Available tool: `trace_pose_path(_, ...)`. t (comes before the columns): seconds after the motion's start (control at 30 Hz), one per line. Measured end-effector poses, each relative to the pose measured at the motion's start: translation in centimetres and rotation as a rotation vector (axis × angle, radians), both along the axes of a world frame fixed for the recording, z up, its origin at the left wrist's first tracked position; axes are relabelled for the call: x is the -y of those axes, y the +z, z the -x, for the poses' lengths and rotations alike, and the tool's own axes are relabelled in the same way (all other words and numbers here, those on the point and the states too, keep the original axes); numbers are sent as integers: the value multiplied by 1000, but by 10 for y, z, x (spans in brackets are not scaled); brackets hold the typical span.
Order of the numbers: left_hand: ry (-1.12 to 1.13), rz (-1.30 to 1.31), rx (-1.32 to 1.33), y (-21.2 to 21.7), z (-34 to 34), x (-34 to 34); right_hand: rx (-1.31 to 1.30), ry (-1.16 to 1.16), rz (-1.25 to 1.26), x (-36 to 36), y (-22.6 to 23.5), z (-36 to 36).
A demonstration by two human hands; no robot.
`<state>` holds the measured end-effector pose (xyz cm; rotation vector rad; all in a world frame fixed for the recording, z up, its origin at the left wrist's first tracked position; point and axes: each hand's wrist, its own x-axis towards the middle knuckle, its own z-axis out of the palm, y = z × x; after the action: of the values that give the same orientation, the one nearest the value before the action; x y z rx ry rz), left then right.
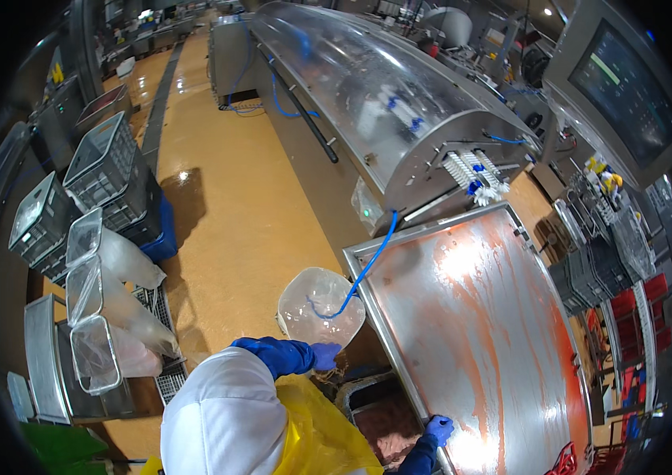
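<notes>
My left hand point(325, 356), in a blue glove and sleeve, appears closed on the near rim of a translucent, plastic-lined tub point(296, 297); its fingers show little detail. A blue hose point(375, 265) runs down into the tub. My right hand point(439, 430), also gloved in blue, is closed over the near left edge of a steel table point(470, 317) smeared with red and orange liquid. Between my hands, close to my yellow apron point(320, 427), is a dark-rimmed bin point(364, 385) with pinkish contents, partly hidden by my body.
A long machine point(344, 71) with a clear curved cover stands beyond the table. Stacked grey crates point(102, 162) and bag-lined frames point(98, 297) line the left of the orange floor point(225, 206). A screen point(625, 87) hangs at upper right; black crates point(597, 273) stand below it.
</notes>
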<state>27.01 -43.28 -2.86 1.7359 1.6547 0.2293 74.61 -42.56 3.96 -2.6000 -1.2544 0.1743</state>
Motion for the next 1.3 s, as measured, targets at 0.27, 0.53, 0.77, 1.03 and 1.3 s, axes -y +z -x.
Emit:
trace_pose_path(0.27,84,-1,-150,-6,5,-1,-30,54,17,-1,-3,-1)
trace_pose_path(0.53,84,73,-250,-29,2,-9,-143,232,-169,7,-22,-23)
trace_pose_path(0.77,-29,164,-239,-39,12,-15,-96,163,-100,7,7,1)
trace_pose_path(1.03,353,-50,732,108,37,-172,-18,94,-57,14,4,-9)
trace_pose_path(1.3,1019,-494,782,69,120,-344,-99,119,-15,21,-16,-35)
